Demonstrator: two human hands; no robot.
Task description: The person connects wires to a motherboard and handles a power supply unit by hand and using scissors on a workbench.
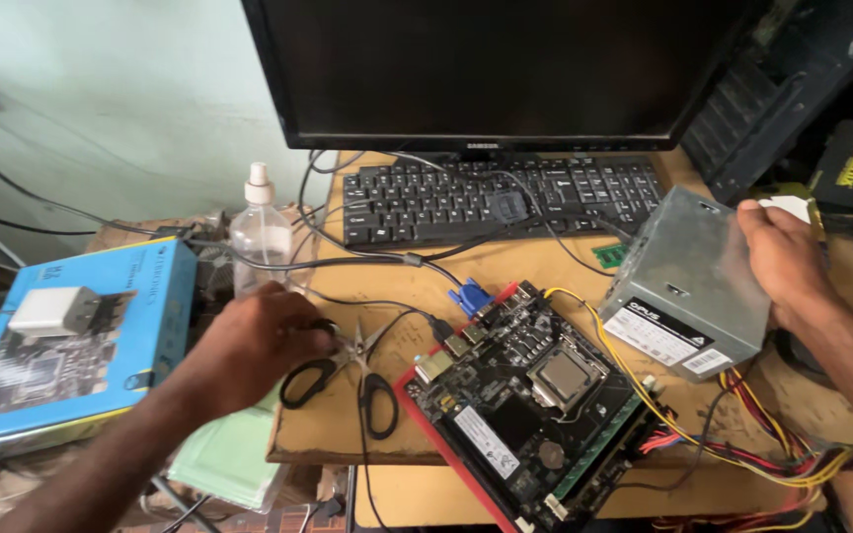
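1. The left hand (261,341) lies palm down on the wooden desk (333,434), fingers curled narrow over the blade end of the black-handled scissors (348,380). I cannot tell if it really grips them.
2. The scissors lie on the desk at 9 o'clock from the motherboard (535,405), with the handle loops pointing to 6 o'clock.
3. The right hand (787,259) holds the grey power supply box (693,281) at the box's 3 o'clock side, fingers wrapped on its edge.
4. The box is tilted, at 2 o'clock from the motherboard, and yellow and red wires (742,434) run from it toward 6 o'clock.
5. A clear spray bottle (260,232) stands at 12 o'clock from the left hand.
6. A blue carton (71,341) is at 9 o'clock from the left hand.
7. A black keyboard (501,200) lies under the dark monitor (486,69).
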